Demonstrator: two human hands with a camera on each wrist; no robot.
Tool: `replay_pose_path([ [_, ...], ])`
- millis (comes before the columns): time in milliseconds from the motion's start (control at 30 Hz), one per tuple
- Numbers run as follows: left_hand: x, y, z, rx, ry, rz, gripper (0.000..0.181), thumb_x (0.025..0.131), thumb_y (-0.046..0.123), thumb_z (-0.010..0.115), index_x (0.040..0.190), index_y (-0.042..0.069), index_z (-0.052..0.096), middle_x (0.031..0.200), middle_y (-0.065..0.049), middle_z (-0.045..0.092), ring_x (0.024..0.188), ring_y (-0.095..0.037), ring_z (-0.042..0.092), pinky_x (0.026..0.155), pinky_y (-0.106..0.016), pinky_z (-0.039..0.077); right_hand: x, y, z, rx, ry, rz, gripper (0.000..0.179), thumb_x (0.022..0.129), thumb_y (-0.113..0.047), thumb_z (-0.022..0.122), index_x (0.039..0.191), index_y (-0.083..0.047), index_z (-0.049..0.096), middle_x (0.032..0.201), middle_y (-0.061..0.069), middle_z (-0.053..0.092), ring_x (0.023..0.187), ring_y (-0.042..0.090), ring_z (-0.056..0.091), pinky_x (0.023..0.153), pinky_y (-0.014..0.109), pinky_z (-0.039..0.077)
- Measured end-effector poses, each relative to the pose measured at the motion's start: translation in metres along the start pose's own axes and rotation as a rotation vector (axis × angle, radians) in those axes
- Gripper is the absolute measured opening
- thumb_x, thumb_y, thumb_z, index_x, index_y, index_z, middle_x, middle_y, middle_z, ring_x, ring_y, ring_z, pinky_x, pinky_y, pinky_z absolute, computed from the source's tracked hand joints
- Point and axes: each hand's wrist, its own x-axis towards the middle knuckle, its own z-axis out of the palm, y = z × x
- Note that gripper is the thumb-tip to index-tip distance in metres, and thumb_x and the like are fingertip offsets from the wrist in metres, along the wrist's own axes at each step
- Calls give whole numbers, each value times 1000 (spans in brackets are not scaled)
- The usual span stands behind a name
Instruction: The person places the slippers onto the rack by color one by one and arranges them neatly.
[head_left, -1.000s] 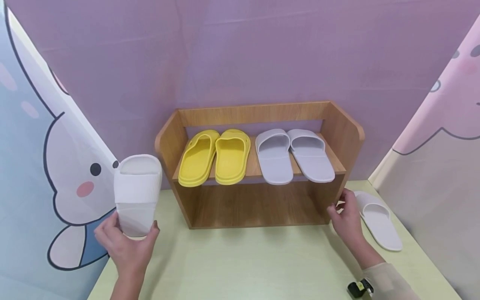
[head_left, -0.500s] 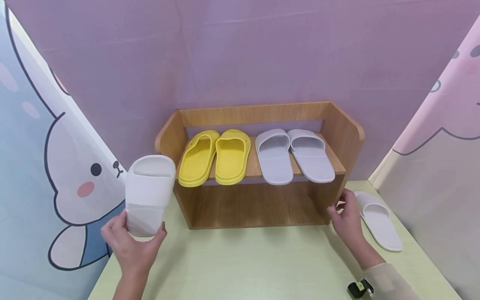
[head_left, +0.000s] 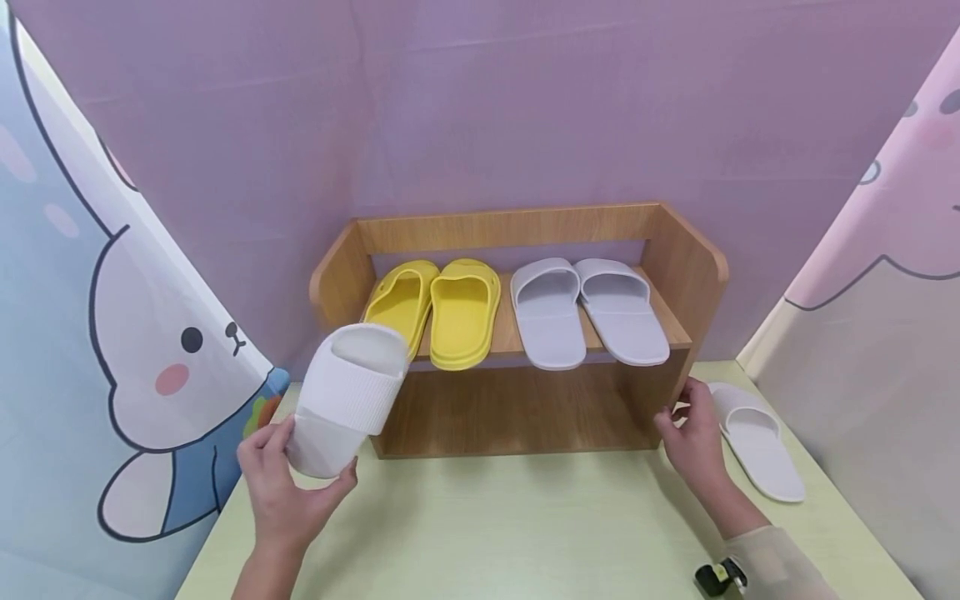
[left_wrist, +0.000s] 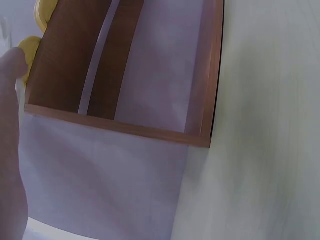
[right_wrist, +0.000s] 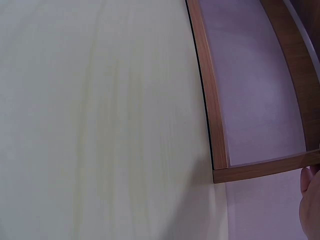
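Head view: the left hand pinches a ribbed white slipper, seemingly mid-carry, likely needing straightening next, while the right hand grips a brown wooden two-tier rack.

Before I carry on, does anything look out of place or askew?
Mainly a flat-soled white slipper: it lies alone on the pale green tabletop, right of the brown wooden shoe rack, not on it. The pale grey slippers on the rack also splay slightly, near ends apart. No spill shows.
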Motion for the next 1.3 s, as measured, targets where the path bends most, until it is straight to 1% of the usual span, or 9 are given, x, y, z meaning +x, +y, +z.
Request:
replay_pose_path([
  [100, 2, 4, 1, -19, -29, 31, 97, 89, 69, 75, 145, -9, 57, 129, -36, 48, 138, -17, 37, 109, -10, 36, 0, 2, 0, -1, 0, -2, 51, 83, 19, 62, 134, 12, 55, 111, 21, 63, 100, 3, 55, 76, 15, 49],
  [167, 3, 6, 1, -26, -54, 53, 99, 90, 72, 72, 145, -9, 57, 128, -35, 48, 137, -14, 36, 108, -10, 35, 0, 3, 0, -3, 0, -4, 52, 83, 18, 62, 134, 11, 55, 110, 21, 63, 99, 2, 55, 75, 14, 49],
  [233, 4, 7, 2, -32, -79, 74, 99, 90, 73, 71, 145, -9, 58, 127, -35, 49, 134, -16, 40, 108, -10, 35, 0, 3, -1, -6, -1, -5, 53, 82, 18, 62, 134, 11, 55, 110, 20, 63, 99, 2, 56, 75, 15, 50],
  [400, 5, 9, 4, -35, -132, 109, 98, 90, 73, 68, 144, -8, 59, 126, -32, 50, 123, -34, 47, 106, -8, 34, 0, 3, -1, -12, -3, 0, 53, 82, 18, 62, 134, 11, 55, 109, 19, 63, 99, 1, 56, 75, 17, 51],
  [533, 4, 10, 7, -50, -139, 153, 95, 90, 71, 67, 143, -8, 61, 123, -31, 52, 117, -39, 48, 104, -9, 35, 0, 1, -2, -19, -6, 6, 53, 82, 17, 63, 135, 11, 55, 109, 19, 63, 99, 1, 55, 75, 17, 51],
  [733, 6, 16, 11, -80, -169, 193, 93, 91, 71, 68, 144, -6, 64, 122, -28, 55, 116, -37, 49, 102, -10, 38, 0, 0, -2, -19, -8, 7, 53, 83, 17, 62, 135, 11, 55, 110, 19, 63, 99, 1, 55, 75, 17, 51],
  [933, 8, 22, 14, -105, -187, 236, 89, 93, 68, 68, 146, -4, 66, 122, -27, 57, 114, -36, 51, 92, -16, 45, -1, 0, -2, -18, -8, 8, 53, 83, 17, 62, 135, 11, 55, 109, 19, 63, 99, 1, 55, 75, 17, 51],
  [1133, 8, 26, 21, -138, -221, 294, 86, 95, 65, 68, 149, -2, 65, 125, -24, 58, 111, -32, 50, 87, -21, 45, -1, 3, -1, -20, -7, -7, 52, 83, 18, 62, 134, 11, 54, 109, 18, 62, 99, 2, 55, 76, 15, 50],
  [1300, 8, 29, 27, -158, -250, 328, 79, 94, 57, 69, 148, 0, 66, 126, -22, 60, 109, -32, 51, 86, -22, 47, 0, 6, 0, -16, -5, -16, 52, 83, 18, 62, 133, 11, 54, 110, 20, 62, 100, 2, 55, 76, 13, 49],
])
